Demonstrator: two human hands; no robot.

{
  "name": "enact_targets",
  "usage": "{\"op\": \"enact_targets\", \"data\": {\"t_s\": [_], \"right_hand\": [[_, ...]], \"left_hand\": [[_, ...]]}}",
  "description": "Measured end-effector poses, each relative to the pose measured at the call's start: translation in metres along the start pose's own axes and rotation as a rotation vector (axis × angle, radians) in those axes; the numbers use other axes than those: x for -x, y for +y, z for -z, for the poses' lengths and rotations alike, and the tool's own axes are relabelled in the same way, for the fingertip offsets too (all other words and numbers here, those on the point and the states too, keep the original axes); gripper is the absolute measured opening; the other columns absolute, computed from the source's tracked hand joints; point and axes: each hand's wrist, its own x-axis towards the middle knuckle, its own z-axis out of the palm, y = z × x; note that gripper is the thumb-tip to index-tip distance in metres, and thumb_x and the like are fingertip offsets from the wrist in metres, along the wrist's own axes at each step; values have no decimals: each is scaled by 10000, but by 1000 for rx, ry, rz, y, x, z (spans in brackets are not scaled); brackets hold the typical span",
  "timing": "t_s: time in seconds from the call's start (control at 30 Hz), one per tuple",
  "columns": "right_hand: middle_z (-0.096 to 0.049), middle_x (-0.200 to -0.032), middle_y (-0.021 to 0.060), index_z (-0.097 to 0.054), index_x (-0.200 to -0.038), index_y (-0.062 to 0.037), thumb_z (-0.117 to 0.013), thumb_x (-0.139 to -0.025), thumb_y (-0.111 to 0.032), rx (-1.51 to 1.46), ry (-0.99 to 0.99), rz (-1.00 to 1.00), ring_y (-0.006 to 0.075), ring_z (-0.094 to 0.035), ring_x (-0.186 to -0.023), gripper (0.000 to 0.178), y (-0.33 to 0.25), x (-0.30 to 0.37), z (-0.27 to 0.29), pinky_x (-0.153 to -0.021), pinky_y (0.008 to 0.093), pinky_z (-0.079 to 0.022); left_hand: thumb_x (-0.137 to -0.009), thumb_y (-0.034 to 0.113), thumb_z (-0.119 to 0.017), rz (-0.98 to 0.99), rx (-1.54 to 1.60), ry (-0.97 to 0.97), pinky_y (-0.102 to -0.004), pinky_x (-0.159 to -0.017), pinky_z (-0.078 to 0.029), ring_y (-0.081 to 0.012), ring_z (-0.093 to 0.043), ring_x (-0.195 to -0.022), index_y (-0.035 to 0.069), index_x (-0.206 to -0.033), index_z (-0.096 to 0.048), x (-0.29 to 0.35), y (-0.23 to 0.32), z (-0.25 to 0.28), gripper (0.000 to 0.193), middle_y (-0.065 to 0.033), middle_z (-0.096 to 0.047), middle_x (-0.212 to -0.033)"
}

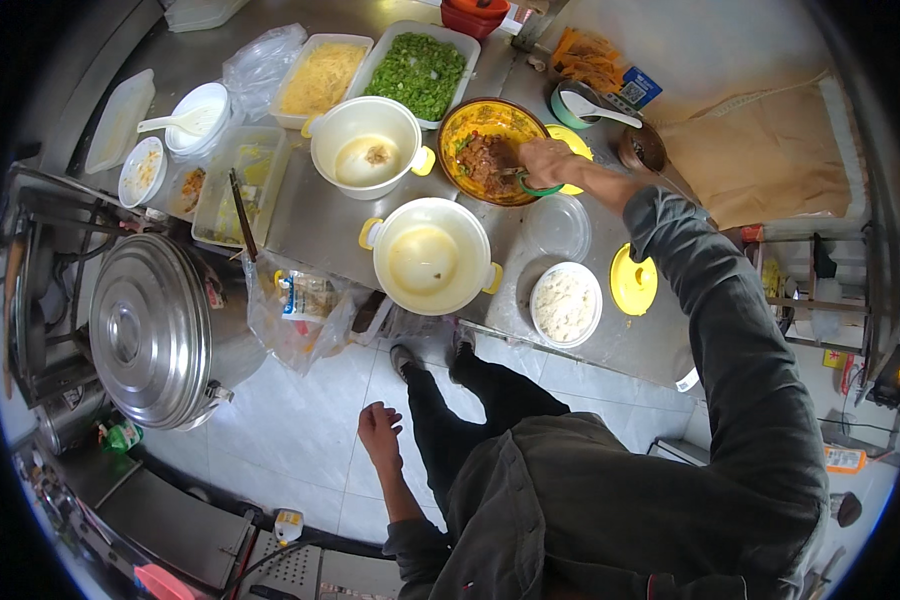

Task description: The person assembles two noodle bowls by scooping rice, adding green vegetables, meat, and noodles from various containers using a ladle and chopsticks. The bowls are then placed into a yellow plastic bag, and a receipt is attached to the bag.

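Observation:
My right hand [547,164] is closed around a tool with a green looped handle [542,189]; its metal end reaches into a yellow-orange bowl [460,118]. Dark reddish-brown chunky food [485,162] lies in that bowl. Well away from the counter, my left hand [380,432] hangs over the floor with its fingers loosely bent and apart, holding nothing. Two cream pots with yellow handles stand left of the bowl: the far pot [355,122] has a small brown clump inside, the near pot [428,218] a little residue.
Trays of chopped greens [415,75] and yellow shreds [322,80] sit at the back. A tub of white powder [566,303], a clear lid [557,226] and a yellow lid [633,280] are near the front. Chopsticks [242,212] lie across a plastic container. A large steel pot [150,330] stands left.

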Motion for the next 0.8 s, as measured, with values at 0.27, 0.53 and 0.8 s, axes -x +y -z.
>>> {"op": "enact_targets", "data": {"t_s": [0.27,0.53,0.8], "right_hand": [[-742,-980,176,-750,-978,-4,-677,-787,-229,160,-21,-79,329,-717,-978,305,19,25,23,-800,432,-566],[-733,-1002,186,-751,-963,-22,-681,-768,-164,196,107,120,352,-710,-982,251,11,-6,4,-791,442,-571],[-697,-1127,154,-755,-969,-73,-697,-754,-251,322,135,71,329,-621,-1131,285,16,11,23,-937,415,-476]], "left_hand": [[-1015,307,-555,8,5,-31,-299,-660,-522,-181,-684,-828,33,-1149,-589,7,-18,-2,308,-77,-667,-944],[-1013,278,-558,3,18,-4,-292,-665,-515,-166,-676,-826,10,-1150,-594,17,-29,1,303,-85,-684,-937],[-1010,275,-565,49,30,14,-301,-669,-524,-175,-685,-836,19,-1158,-591,19,-38,1,298,-93,-688,-953]]}}
